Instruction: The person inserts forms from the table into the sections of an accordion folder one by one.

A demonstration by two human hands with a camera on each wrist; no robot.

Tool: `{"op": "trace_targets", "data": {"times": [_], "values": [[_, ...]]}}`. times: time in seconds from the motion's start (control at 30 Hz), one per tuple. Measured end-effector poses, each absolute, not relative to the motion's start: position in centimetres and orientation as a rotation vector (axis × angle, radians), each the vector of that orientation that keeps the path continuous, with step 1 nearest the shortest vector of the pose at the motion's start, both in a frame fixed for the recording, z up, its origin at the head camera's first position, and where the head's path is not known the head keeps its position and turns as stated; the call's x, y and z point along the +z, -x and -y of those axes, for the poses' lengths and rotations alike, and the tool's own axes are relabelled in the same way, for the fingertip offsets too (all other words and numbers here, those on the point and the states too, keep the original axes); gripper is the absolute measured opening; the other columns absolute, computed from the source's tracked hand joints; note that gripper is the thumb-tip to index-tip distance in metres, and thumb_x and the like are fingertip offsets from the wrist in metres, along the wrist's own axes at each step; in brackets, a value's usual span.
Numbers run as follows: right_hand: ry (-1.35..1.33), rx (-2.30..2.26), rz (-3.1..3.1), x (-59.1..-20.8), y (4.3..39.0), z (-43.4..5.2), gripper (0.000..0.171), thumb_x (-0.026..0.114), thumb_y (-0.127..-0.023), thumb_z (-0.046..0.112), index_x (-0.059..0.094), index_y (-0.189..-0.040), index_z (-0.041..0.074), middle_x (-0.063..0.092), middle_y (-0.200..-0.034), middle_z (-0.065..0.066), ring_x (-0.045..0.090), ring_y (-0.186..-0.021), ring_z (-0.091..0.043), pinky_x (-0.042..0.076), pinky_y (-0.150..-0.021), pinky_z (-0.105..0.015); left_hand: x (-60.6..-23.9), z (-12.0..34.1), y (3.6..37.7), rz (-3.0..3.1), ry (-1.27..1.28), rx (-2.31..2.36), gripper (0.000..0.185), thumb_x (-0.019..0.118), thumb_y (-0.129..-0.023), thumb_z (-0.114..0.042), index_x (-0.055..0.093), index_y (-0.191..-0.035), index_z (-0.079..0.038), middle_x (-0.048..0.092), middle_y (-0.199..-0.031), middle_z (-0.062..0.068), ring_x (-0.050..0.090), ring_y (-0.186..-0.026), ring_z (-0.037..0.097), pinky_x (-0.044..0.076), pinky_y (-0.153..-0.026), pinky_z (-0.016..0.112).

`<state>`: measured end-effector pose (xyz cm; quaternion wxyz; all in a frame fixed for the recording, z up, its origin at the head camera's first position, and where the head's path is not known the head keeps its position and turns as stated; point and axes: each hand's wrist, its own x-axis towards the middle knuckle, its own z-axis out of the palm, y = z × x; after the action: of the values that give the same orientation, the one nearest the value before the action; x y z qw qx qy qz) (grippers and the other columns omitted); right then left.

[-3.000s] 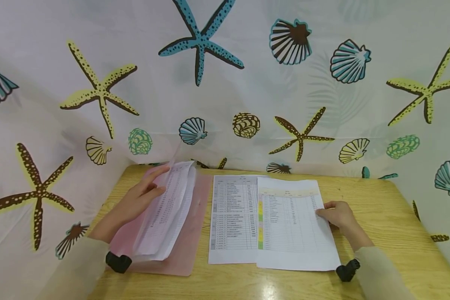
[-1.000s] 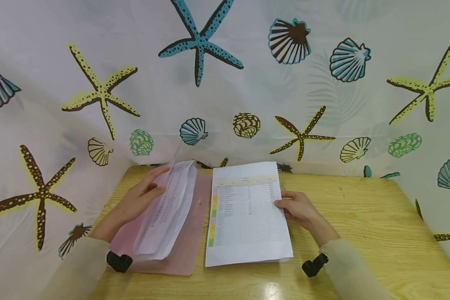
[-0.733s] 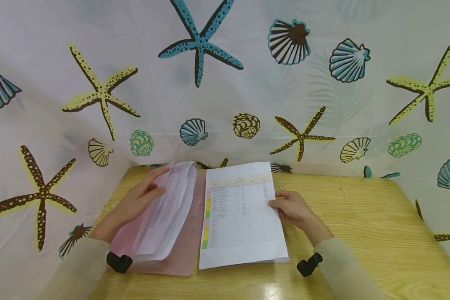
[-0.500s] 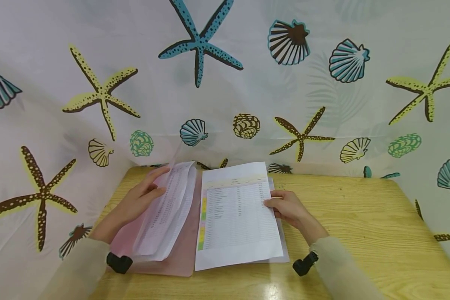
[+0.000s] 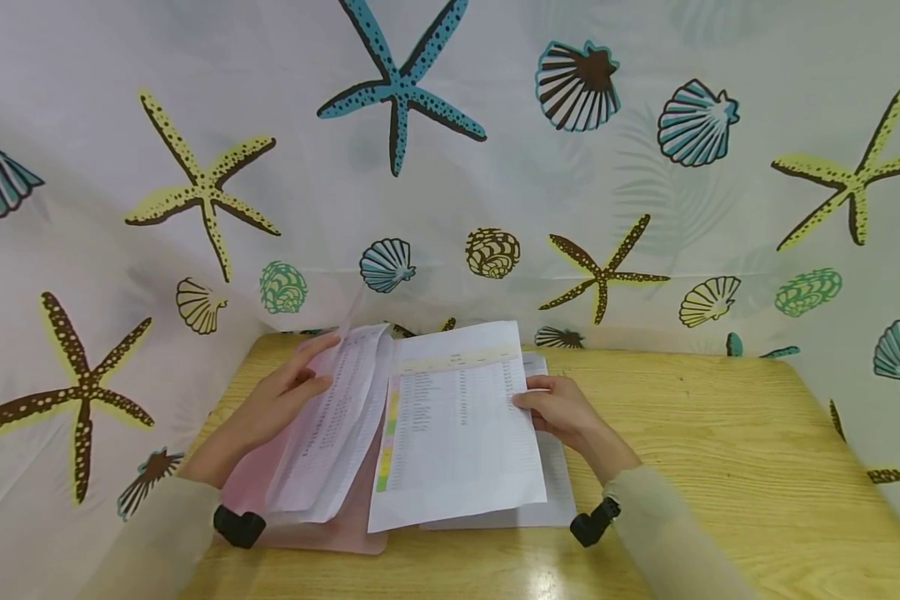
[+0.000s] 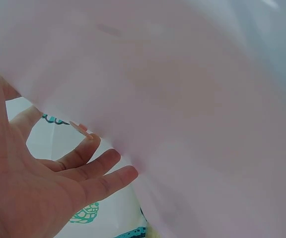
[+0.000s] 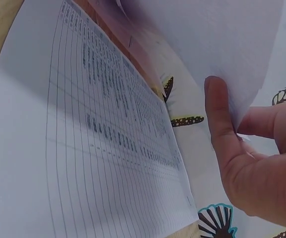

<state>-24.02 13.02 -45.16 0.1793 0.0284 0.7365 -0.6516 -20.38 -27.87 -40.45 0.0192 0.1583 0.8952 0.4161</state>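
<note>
Sheet (image 5: 457, 433), printed with a table and coloured marks down its left edge, was pinched at its right edge by the right hand (image 5: 558, 412), thumb on top and fingers beneath. It was lifted off the table (image 5: 720, 467), tilted, its left part over the pink folder (image 5: 345, 529). Under it a second printed sheet (image 5: 555, 492) lay flat on the wood. The left hand (image 5: 277, 400) gripped the folder's translucent cover (image 5: 348, 312) and the papers (image 5: 330, 433) behind it, holding them raised. Behind hung a curtain (image 5: 495, 167) with starfish and shells.
</note>
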Motion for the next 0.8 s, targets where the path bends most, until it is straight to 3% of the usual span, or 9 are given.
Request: {"op": "trace_targets", "data": {"times": [0.3, 0.57, 0.8], "values": [[-0.094, -1.904, -2.023, -45.4, 24.3, -11.4, 0.039, 0.067, -0.099, 0.003, 0.061, -0.135, -0.01, 0.076, -0.112, -0.016, 0.073, -0.081, -0.011, 0.059, -0.07, -0.024, -40.4, 27.9, 20.4, -2.776, -0.487, 1.281, 0.062, 0.051, -0.112, -0.026, 0.026, -0.168, -0.026, 0.027, -0.171, 0.014, 0.05, -0.128, 0.042, 0.044, -0.107, 0.062], [-0.147, -1.933, -2.029, -45.4, 24.9, -11.4, 0.04, 0.066, -0.1, 0.005, 0.06, -0.137, -0.009, 0.076, -0.116, -0.017, 0.072, -0.081, -0.009, 0.058, -0.069, -0.023, -40.4, 27.9, 20.5, -2.791, -0.498, 1.263, 0.062, 0.051, -0.112, -0.025, 0.027, -0.168, -0.026, 0.03, -0.17, 0.013, 0.051, -0.124, 0.038, 0.046, -0.102, 0.053], [-0.185, -1.944, -1.998, -45.5, 24.9, -10.6, 0.042, 0.065, -0.1, 0.004, 0.058, -0.14, -0.009, 0.075, -0.116, -0.017, 0.072, -0.081, -0.01, 0.058, -0.07, -0.023, -40.4, 27.9, 20.4, -2.77, -0.501, 1.309, 0.061, 0.052, -0.111, -0.024, 0.027, -0.168, -0.025, 0.027, -0.171, 0.013, 0.049, -0.13, 0.042, 0.042, -0.109, 0.062]]}}
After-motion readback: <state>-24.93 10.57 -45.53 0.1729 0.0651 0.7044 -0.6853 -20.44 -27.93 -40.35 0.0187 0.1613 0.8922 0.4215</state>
